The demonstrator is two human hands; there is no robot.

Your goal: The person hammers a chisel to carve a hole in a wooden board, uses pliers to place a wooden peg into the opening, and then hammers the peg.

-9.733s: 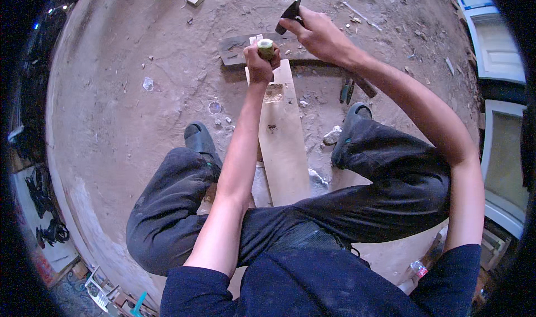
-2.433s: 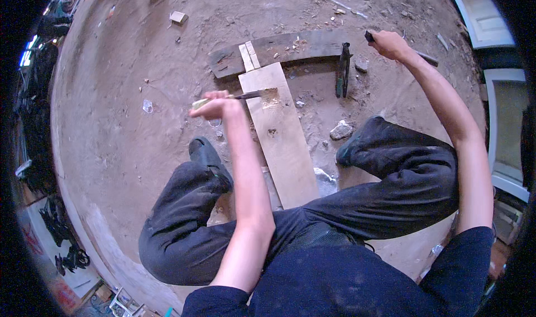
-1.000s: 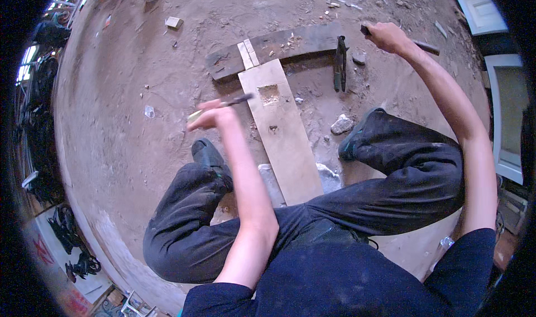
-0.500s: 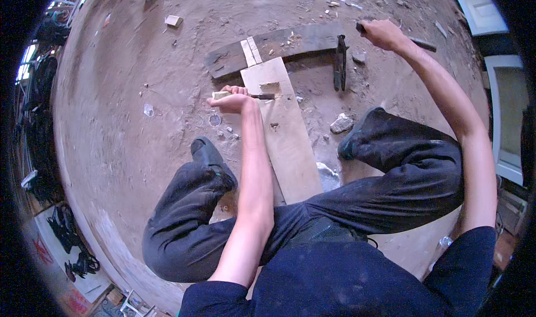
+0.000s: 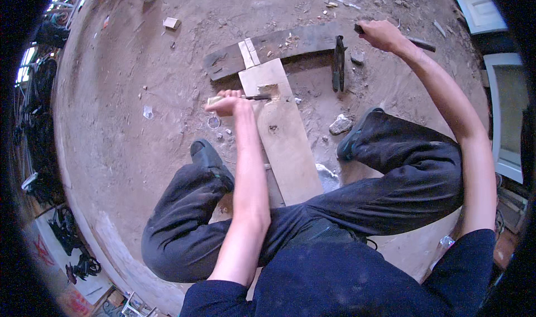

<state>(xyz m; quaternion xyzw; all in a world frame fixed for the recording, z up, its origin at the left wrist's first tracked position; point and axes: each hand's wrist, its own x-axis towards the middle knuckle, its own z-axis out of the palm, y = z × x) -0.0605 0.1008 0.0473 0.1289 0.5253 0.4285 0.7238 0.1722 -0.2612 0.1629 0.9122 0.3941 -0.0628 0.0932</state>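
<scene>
1. The pale board (image 5: 287, 155), the landmark here, ran lengthwise away from the person's lap, between the two legs.
2. A squarish recess (image 5: 269, 88) was cut in the board near its far end; a dark knot (image 5: 273, 129) marked its face, nearer the person.
3. The left hand (image 5: 228, 103) was at the board's left edge, its fingers wrapped around the pale handle of a chisel (image 5: 258, 97). The dark blade pointed right, across the board, its tip at the recess; whether it touched the wood could not be told.
4. The right hand (image 5: 384, 36) was raised well to the right of the board, beyond its far end. Its fingers were curled around a hammer (image 5: 422, 44), the dark head showing on the side toward the board and the handle behind the wrist.
5. Just past the board's far end, a dark plank (image 5: 312, 39) lay crosswise, with pale wood strips (image 5: 249, 53) on it.
6. Dark pliers (image 5: 338, 65) stood out to the right of the board's far end, with a whitish stone (image 5: 341, 124) right of its middle.
7. Well left of the board, beyond its far end, a small wooden block (image 5: 172, 23) lay on the dirt floor (image 5: 123, 99).
</scene>
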